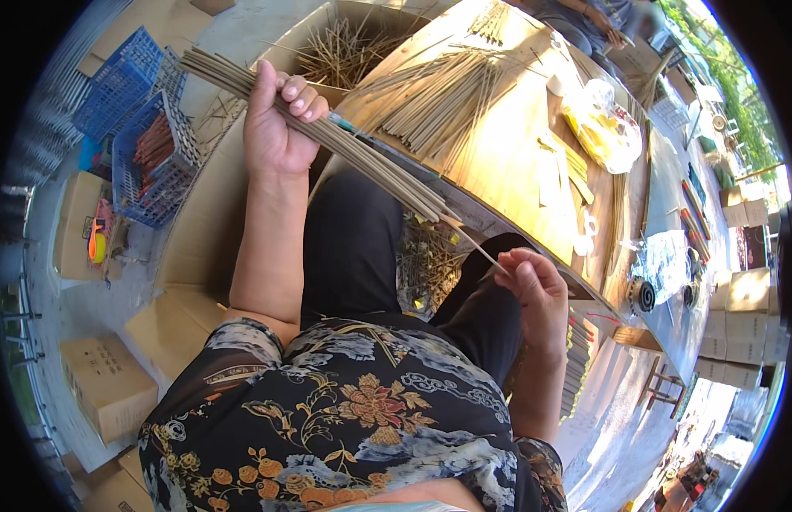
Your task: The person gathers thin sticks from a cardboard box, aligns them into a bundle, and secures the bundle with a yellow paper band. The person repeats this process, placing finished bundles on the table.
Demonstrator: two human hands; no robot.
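My left hand (281, 124) is closed around a bundle of long, thin grey-brown sticks (370, 164), raised above my lap and slanting down to the right. At the lower right, my right hand (532, 290) pinches the end of a single thin stick (474, 242) that reaches up to the bundle's lower end. Whether this stick is still among the others there, I cannot tell. Beyond the bundle, many similar sticks (438, 98) lie spread on a wooden tabletop (519, 141).
A cardboard box (315, 38) of loose sticks stands beyond my left hand. Blue crates (157, 162) and a carton (108, 384) are at left. On the table lie a plastic bag (605, 128) and a black coil (641, 294). Another person (583, 21) sits at the far side.
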